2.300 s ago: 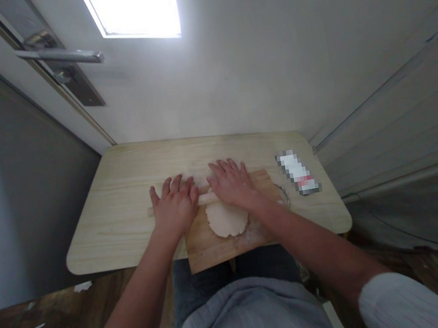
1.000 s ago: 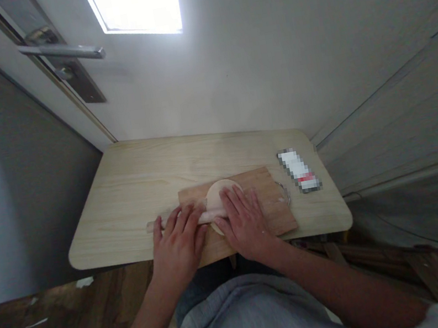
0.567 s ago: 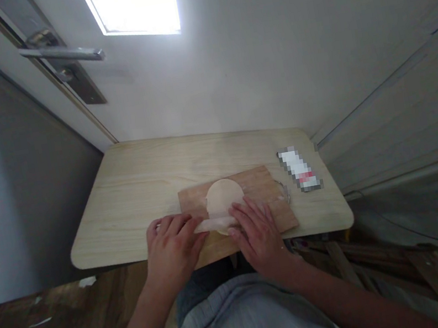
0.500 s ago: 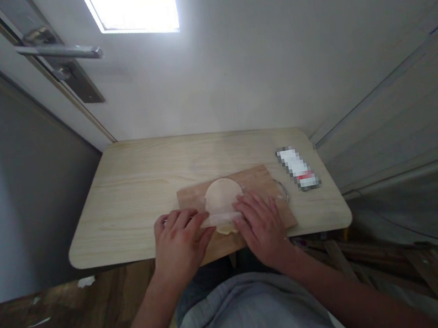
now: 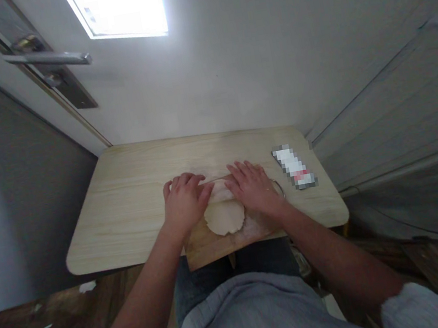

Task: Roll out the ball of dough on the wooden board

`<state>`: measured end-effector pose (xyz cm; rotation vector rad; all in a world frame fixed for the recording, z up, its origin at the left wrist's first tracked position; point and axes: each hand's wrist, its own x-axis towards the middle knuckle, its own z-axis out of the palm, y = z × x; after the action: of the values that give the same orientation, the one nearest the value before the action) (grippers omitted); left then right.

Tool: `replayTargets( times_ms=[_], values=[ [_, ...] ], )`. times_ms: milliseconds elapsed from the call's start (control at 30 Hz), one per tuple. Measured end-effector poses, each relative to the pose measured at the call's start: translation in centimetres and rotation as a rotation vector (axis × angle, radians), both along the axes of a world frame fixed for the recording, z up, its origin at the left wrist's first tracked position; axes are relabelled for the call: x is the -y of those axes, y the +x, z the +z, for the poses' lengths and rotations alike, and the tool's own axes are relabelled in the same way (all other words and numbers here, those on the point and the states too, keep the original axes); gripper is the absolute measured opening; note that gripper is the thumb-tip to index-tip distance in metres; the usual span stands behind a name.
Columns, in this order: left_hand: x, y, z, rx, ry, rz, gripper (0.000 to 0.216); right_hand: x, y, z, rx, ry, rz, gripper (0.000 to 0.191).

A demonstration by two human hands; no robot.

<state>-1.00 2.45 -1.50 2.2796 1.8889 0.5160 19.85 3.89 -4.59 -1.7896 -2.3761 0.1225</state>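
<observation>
A flat round of dough (image 5: 225,219) with a ragged near edge lies on a wooden cutting board (image 5: 202,249). Across its far part runs a pale rolling pin (image 5: 220,193), its ends covered by my hands. My left hand (image 5: 185,200) is curled over the left end of the pin, thumb pointing inward. My right hand (image 5: 253,185) rests over the other end, fingers bent forward across it. Light flour dust shows on the board near the dough's right side.
The board sits at the front edge of a small pale wooden table (image 5: 124,202) and overhangs it. A metal ring handle (image 5: 278,187) is at the board's right. Farther right lies a pixelated phone (image 5: 294,167). A white door (image 5: 229,72) with a lever handle (image 5: 48,59) stands behind the table.
Both hands have moved forward, away from my body, carrying the rolling pin from the dough's near part to its far part. More of the near dough is now uncovered. The view has shifted slightly.
</observation>
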Motion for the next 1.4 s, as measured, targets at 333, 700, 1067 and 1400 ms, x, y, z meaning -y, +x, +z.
replayTargets(
  times_ms=[333,700,1067,1400],
  values=[
    [0.2,0.5,-1.4,-0.143,0.009,-0.002,0.045,4.2,-0.1,0.8,-0.04,0.027,-0.001,0.055],
    [5.0,0.0,-1.4,-0.135,0.005,-0.045,0.048,9.4,0.1,-0.8,-0.077,0.089,0.038,0.066],
    [10.0,-0.8,-2.1,-0.086,-0.02,-0.077,0.053,14.6,0.5,-0.3,-0.083,0.103,0.115,0.069],
    [11.2,-0.8,-2.8,-0.091,-0.008,-0.063,0.056,14.9,1.0,-0.6,-0.111,0.086,0.135,0.068]
  ],
)
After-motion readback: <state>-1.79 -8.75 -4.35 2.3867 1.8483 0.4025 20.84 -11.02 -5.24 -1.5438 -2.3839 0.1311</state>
